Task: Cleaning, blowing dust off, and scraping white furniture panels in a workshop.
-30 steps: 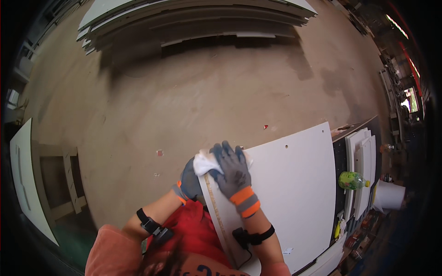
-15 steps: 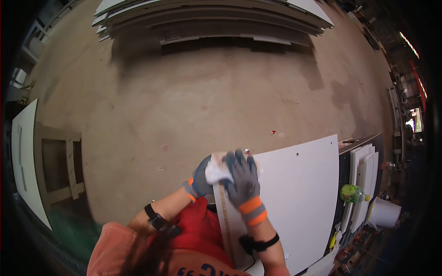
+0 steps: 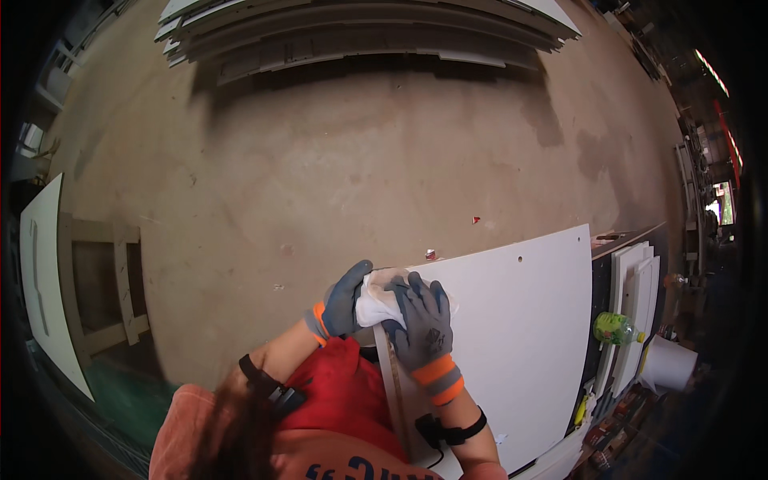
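Observation:
A crumpled white cloth (image 3: 378,306) is bunched over the far left corner of a large white panel (image 3: 512,344). My right hand (image 3: 424,320), in a grey-and-blue glove with an orange cuff, grips the cloth from above, its fingers slightly apart. From the left, my left hand (image 3: 344,306), gloved alike, holds the cloth's edge just off the panel's corner. Its fingers point away from me, and its thumb is hidden. The panel's raw brown edge runs from the cloth toward my body.
Beside the panel at right are narrow white boards (image 3: 632,280), a green-labelled bottle (image 3: 612,329) and a white bucket (image 3: 669,364). Stacked panels (image 3: 368,36) stand across the floor. At far left a white panel (image 3: 48,280) rests by a wooden frame (image 3: 100,232).
My left hand has shifted slightly left and its fingers now show beyond the cloth. My right hand has moved slightly nearer my body, and the cloth looks more spread between the hands.

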`<state>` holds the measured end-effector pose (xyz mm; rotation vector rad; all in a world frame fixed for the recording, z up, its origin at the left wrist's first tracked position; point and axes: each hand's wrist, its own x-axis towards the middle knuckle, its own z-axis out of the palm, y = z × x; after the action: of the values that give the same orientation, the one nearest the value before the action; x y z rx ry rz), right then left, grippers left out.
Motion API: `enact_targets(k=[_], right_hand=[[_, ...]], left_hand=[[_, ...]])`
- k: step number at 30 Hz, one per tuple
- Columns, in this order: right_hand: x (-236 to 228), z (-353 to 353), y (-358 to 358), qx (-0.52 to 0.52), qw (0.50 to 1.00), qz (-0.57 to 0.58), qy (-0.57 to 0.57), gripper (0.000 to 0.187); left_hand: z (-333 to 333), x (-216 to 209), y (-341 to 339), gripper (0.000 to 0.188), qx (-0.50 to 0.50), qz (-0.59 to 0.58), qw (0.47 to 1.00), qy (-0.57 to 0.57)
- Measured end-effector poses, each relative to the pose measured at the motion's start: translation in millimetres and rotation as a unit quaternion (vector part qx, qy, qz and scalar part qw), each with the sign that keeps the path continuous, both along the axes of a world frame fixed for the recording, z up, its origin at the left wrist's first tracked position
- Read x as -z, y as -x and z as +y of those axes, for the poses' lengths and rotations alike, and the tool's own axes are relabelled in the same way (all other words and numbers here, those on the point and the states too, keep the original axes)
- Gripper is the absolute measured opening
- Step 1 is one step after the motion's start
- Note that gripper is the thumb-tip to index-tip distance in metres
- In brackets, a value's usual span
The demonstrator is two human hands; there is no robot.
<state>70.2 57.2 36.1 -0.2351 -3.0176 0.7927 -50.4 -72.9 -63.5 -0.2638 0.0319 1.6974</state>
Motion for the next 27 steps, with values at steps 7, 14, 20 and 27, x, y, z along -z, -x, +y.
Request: enact_targets(k=[7, 14, 20, 27], right_hand=[[-12, -8, -30, -0.014, 0.999, -0.048, -0.016, 0.051], [-14, -5, -21, -0.002, 0.999, -0.05, -0.005, 0.046], [-23, 10, -128, 0.094, 0.985, -0.129, -0.065, 0.055], [-57, 55, -203, 0.207, 0.968, -0.142, 0.022, 0.078]], left_hand=[[2, -13, -2, 0.051, -0.011, 0.007, 0.998, 0.067], [-5, -29, -6, 0.042, -0.248, 0.59, 0.766, 0.062], [4, -9, 14, 0.051, -0.001, 0.27, 0.951, 0.149], [15, -6, 42, 0.026, -0.002, 0.881, 0.392, 0.267]])
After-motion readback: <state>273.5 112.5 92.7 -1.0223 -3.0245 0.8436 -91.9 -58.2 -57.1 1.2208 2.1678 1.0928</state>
